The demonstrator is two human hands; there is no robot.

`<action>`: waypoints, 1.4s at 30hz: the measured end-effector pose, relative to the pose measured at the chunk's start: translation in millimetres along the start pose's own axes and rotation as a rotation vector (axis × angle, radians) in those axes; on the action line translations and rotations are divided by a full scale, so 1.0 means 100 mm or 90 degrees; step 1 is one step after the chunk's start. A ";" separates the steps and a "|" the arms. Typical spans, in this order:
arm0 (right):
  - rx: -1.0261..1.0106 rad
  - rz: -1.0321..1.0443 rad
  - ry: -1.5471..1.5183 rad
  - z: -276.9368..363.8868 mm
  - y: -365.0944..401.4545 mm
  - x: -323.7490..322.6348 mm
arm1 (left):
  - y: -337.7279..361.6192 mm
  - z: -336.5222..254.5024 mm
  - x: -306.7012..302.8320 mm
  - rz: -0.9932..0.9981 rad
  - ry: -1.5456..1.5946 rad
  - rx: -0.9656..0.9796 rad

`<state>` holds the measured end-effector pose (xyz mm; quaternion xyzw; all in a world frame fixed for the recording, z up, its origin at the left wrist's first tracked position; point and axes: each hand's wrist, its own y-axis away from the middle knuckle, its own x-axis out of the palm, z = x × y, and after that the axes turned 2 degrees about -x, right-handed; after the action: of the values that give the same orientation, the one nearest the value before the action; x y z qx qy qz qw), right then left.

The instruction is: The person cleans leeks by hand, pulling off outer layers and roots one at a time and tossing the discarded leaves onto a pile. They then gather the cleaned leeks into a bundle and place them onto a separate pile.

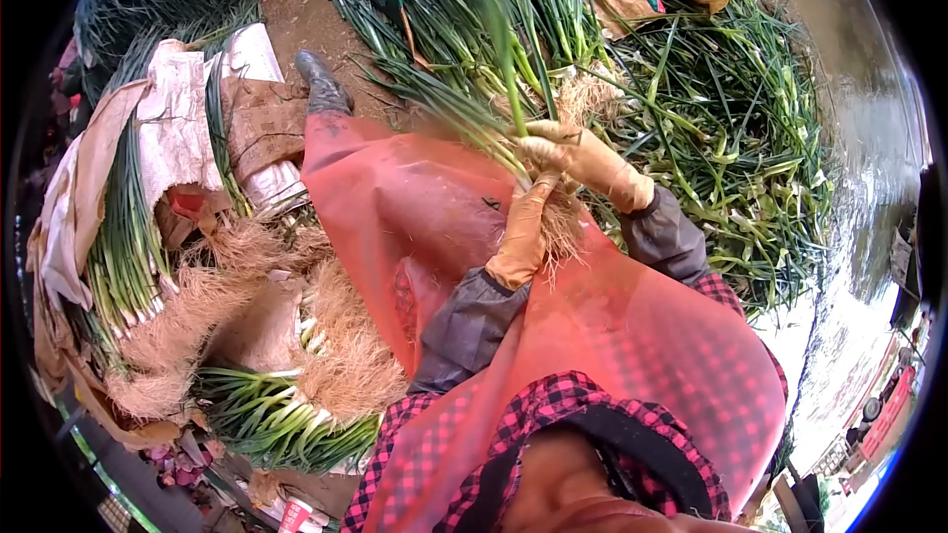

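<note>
Both of my hands wear tan gloves and meet over my lap. My left hand (521, 237) is closed round the white lower stems of a small bunch of green onions (472, 123), whose pale roots (563, 227) hang below it. Just above it, my right hand (590, 164) is closed on a green onion stalk (513, 89) that points up and is blurred towards its top. A red translucent apron (632, 326) lies under both hands.
Ahead lies a pile of green onions (444, 25). Stripped leaves (731, 138) are heaped at the right, by a wet strip (869, 118). Rooted bundles (346, 355) and wrapped onions (123, 237) lie at the left. A dark boot (321, 84) stands on brown ground.
</note>
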<state>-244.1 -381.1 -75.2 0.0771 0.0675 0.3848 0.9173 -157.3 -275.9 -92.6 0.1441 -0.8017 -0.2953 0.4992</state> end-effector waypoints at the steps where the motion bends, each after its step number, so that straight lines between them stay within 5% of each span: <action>1: 0.000 -0.032 0.035 0.04 -0.03 -0.09 | -0.01 0.00 -0.05 0.002 0.000 0.000; 3: 0.110 -0.168 -0.098 -0.21 -0.07 -0.23 | 0.01 -0.10 -0.08 0.027 0.036 -0.070; 4: 0.134 -0.123 0.001 -0.36 -0.08 -0.29 | 0.13 -0.12 -0.01 -0.037 0.087 -0.038; 5: 0.195 -0.109 -0.109 -0.55 -0.13 -0.27 | 0.27 -0.26 0.00 0.030 0.114 -0.075; 6: 0.081 -0.091 0.028 -0.84 -0.18 -0.22 | 0.40 -0.32 0.09 -0.009 0.152 0.015; 7: -0.030 -0.073 0.163 -1.04 -0.24 -0.19 | 0.61 -0.52 0.22 0.106 0.166 0.079; 8: 0.125 -0.117 0.056 -0.89 -0.36 -0.14 | 0.85 -0.71 0.35 0.175 0.196 0.107; 11: -0.048 -0.373 0.285 -1.24 -0.86 -0.14 | 1.03 -0.98 0.49 0.294 0.129 0.250; 13: 0.077 -0.362 0.434 -1.41 -1.15 -0.29 | 0.87 -0.98 0.55 0.239 0.155 0.259; 14: 0.242 -0.306 0.486 -1.52 -1.30 -0.35 | 0.72 -0.98 0.52 0.198 0.086 0.267; 17: 0.190 -0.215 0.527 -1.45 -1.31 -0.60 | 0.40 -0.88 0.47 0.136 0.055 0.205; 19: 0.216 -0.312 0.433 -0.91 -1.03 -0.78 | 0.24 -0.79 0.33 0.194 0.060 0.155; 22: -0.024 -0.395 0.031 -0.79 -0.37 -0.94 | 0.09 -0.47 0.28 -0.052 0.086 0.078; 23: -0.281 -0.301 0.521 -0.64 -0.10 -0.96 | -0.01 -0.30 0.20 -0.008 0.117 0.079; 25: 0.109 -0.196 -0.203 -0.21 0.21 -0.65 | -0.12 -0.02 0.13 -0.035 -0.044 -0.007; 28: 0.166 -0.109 -0.108 -0.45 0.25 -0.49 | -0.19 0.31 0.07 -0.007 -0.065 -0.024; 29: -0.055 -0.088 0.174 -0.80 0.26 -0.53 | -0.21 0.34 -0.03 -0.012 -0.069 -0.026; 31: 0.132 -0.160 0.208 -0.68 0.23 -0.41 | -0.27 0.36 -0.19 -0.110 -0.226 0.006; 32: 0.252 -0.270 0.265 -0.89 0.26 -0.34 | -0.32 0.43 -0.18 -0.123 -0.242 0.135; 33: 0.335 -0.250 0.423 -0.47 0.31 -0.28 | -0.30 0.41 -0.16 -0.124 -0.243 0.136; 35: 0.222 -0.315 0.436 -0.50 0.56 -0.13 | -0.26 0.37 -0.08 -0.183 -0.272 0.129; 36: 0.118 -0.380 0.201 -0.66 0.62 -0.09 | -0.22 0.33 -0.03 -0.178 -0.284 0.083; 37: 0.169 -0.400 -0.185 -0.76 0.77 -0.14 | -0.21 0.38 -0.03 -0.177 -0.286 0.079; 39: 0.262 -0.414 -0.008 -0.29 0.91 -0.21 | -0.21 0.51 0.02 -0.102 -0.263 0.091; 40: 0.208 -0.400 0.107 -0.27 0.98 -0.18 | -0.21 0.54 0.03 -0.102 -0.263 0.091; 41: -0.005 -0.458 0.192 -0.30 0.98 -0.08 | -0.21 0.56 0.05 -0.092 -0.264 0.109; 42: -0.008 -0.397 0.229 -0.28 1.06 -0.09 | -0.20 0.59 0.05 -0.081 -0.265 0.126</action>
<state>-328.9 -311.3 -81.0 -0.0217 0.2457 0.0940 0.9645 -213.0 -275.1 -120.2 0.1786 -0.9019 -0.2692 0.2869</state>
